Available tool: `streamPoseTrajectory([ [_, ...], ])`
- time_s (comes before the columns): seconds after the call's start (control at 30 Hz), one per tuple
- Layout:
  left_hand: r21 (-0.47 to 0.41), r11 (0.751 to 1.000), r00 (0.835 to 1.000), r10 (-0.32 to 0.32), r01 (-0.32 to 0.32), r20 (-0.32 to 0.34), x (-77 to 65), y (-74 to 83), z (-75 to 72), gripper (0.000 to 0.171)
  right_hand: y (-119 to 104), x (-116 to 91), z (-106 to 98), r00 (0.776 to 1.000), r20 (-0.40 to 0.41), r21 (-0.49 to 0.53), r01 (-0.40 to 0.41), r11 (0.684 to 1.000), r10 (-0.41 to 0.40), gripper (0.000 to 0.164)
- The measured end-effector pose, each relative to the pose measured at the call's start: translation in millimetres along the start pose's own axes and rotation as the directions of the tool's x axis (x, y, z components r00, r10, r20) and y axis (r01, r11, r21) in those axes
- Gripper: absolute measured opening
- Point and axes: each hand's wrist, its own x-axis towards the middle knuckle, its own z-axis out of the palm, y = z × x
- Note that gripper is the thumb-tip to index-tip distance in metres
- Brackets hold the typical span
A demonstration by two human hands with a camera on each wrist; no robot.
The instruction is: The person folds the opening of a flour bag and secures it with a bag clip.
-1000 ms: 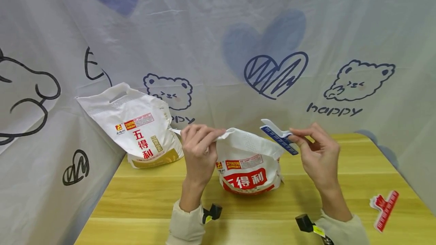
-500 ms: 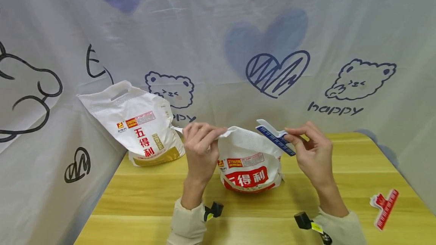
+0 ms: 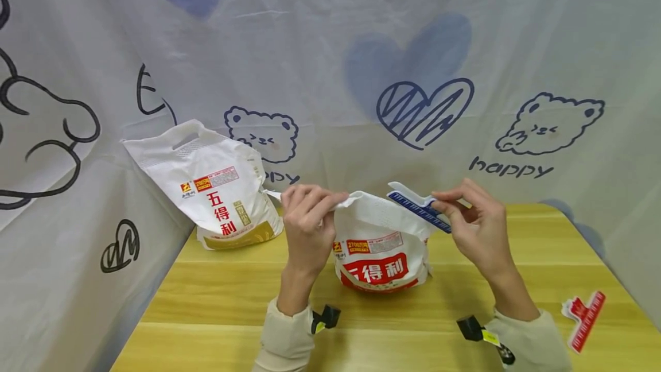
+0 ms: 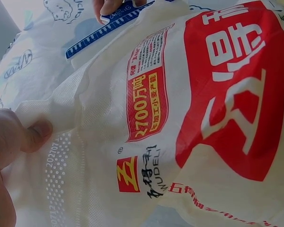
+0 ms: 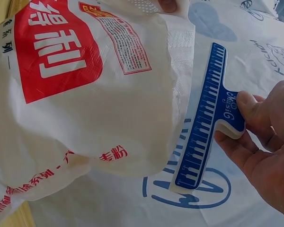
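Observation:
My left hand (image 3: 311,224) pinches the top left corner of a white flour bag (image 3: 387,217) with red printing, thumb on the near side in the left wrist view. The bag's top edge slopes down toward the right. In my right hand (image 3: 477,228) is a blue clip (image 5: 206,118) with a piano-key pattern, pinched by its handles between thumb and fingers. Its white back half stands spread from the blue front in the head view. The clip is beside the bag's upper right edge, overlapping it in the head view.
A second white flour bag (image 3: 212,188) with gold and red printing leans at the back left of the wooden table (image 3: 217,297). At the right lies a red clip (image 3: 585,320). A printed cloth (image 3: 330,73) hangs behind the table.
My right hand has brought the blue clip slightly left, closer to the bag's top edge. My left hand keeps its pinch on the corner. The head view has shifted a little.

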Motion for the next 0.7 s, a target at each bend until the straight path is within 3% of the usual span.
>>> streamPoseTrajectory([
  [0.2,-0.002,1.0,1.0,-0.01,0.01,0.008,-1.1,0.7,0.4,0.023,1.5,0.4,0.2,0.999,0.042,-0.035,-0.023,0.999,0.024,0.025],
  [0.7,0.005,1.0,1.0,-0.019,0.019,0.008,-0.1,0.5,0.9,0.025,0.8,5.3,6.9,0.995,0.102,0.0,-0.021,1.0,0.021,0.025],
])
